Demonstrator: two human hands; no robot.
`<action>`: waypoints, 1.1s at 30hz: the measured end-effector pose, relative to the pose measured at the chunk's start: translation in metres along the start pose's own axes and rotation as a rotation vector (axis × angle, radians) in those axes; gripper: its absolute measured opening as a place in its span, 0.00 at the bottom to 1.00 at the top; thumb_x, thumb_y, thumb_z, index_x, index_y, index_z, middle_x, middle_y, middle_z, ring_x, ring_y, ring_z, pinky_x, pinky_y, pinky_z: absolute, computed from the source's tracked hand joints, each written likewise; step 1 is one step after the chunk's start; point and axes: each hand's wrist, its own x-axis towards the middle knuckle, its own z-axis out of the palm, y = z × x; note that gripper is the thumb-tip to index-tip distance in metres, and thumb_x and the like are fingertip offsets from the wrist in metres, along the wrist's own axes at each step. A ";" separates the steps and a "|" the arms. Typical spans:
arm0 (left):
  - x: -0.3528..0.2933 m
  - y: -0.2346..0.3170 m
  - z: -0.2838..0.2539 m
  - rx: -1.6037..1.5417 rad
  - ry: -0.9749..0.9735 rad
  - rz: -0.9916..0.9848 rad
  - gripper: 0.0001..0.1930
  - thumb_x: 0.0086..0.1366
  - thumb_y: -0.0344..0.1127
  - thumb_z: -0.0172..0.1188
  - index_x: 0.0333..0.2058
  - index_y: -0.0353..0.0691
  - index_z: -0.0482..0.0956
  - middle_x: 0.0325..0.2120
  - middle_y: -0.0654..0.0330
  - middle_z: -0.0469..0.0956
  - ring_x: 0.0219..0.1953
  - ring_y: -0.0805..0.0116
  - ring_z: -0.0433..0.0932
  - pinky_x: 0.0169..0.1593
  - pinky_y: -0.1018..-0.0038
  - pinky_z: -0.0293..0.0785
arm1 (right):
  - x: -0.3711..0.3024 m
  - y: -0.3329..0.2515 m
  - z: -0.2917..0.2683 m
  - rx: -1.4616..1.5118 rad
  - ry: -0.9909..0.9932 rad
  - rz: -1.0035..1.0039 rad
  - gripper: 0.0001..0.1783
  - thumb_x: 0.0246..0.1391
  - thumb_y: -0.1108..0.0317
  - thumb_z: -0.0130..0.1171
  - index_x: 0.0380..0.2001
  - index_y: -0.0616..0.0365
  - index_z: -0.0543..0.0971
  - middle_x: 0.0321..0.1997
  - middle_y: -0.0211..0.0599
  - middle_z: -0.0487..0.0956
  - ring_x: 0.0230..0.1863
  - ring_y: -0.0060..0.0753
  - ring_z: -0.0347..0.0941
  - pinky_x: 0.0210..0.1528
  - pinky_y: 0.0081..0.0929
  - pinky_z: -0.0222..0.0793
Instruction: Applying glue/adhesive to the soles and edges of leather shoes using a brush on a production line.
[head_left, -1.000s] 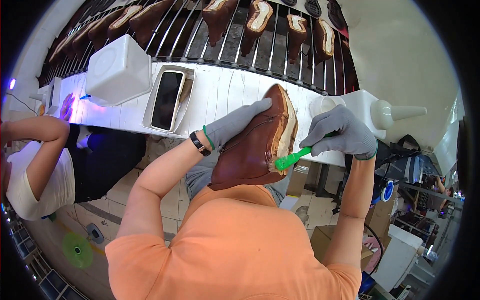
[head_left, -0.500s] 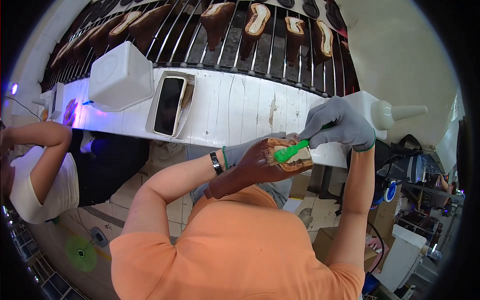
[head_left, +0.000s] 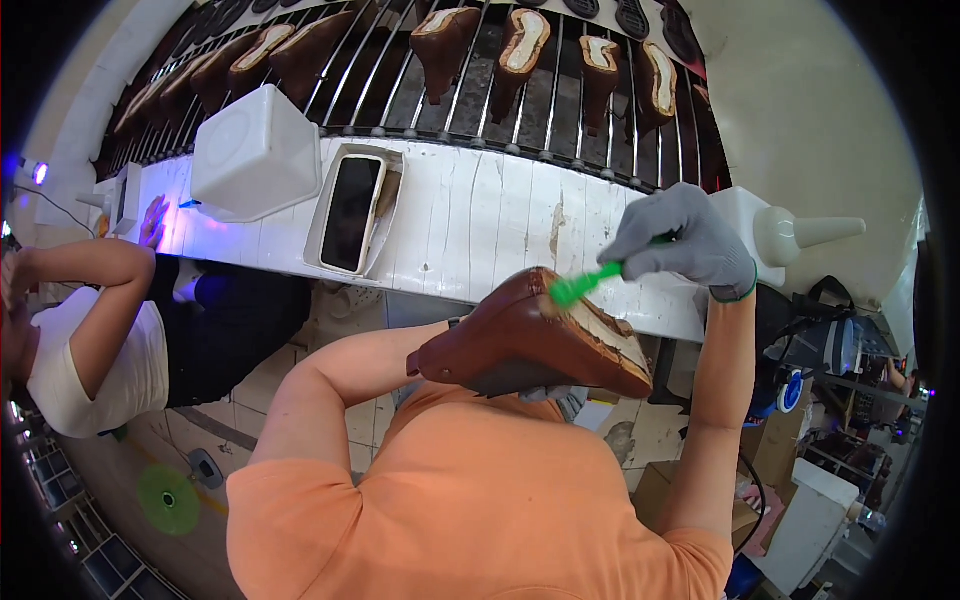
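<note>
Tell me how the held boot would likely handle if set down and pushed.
The boot is probably fairly stiff, since its upper looks full rather than sagging. Its smooth, glossy brown surface may feel slippery. The pale underside could be tacky, as the brush is right at it.

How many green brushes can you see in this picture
1. The green brush is in the right hand, its head at the pale underside of the brown boot. No second one shows, though others could be hidden from this view.
</note>
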 end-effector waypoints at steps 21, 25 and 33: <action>0.000 -0.015 -0.007 0.133 0.109 0.089 0.16 0.62 0.36 0.66 0.49 0.45 0.78 0.43 0.61 0.81 0.43 0.69 0.80 0.49 0.75 0.76 | -0.011 0.001 -0.007 0.027 -0.040 0.030 0.12 0.45 0.74 0.73 0.36 0.62 0.86 0.29 0.34 0.84 0.30 0.22 0.78 0.35 0.22 0.70; 0.004 -0.009 -0.004 0.153 0.307 0.307 0.15 0.62 0.37 0.67 0.47 0.46 0.80 0.41 0.62 0.81 0.41 0.69 0.81 0.48 0.74 0.76 | -0.020 -0.003 0.009 -0.049 0.136 -0.023 0.12 0.45 0.73 0.72 0.36 0.61 0.86 0.29 0.33 0.83 0.30 0.20 0.76 0.33 0.21 0.68; 0.040 -0.025 -0.007 0.444 0.612 0.434 0.23 0.65 0.38 0.63 0.56 0.39 0.71 0.51 0.59 0.75 0.51 0.68 0.76 0.58 0.72 0.72 | -0.041 -0.023 0.020 -0.183 0.321 0.079 0.12 0.48 0.73 0.69 0.39 0.61 0.86 0.26 0.34 0.81 0.29 0.22 0.74 0.32 0.23 0.67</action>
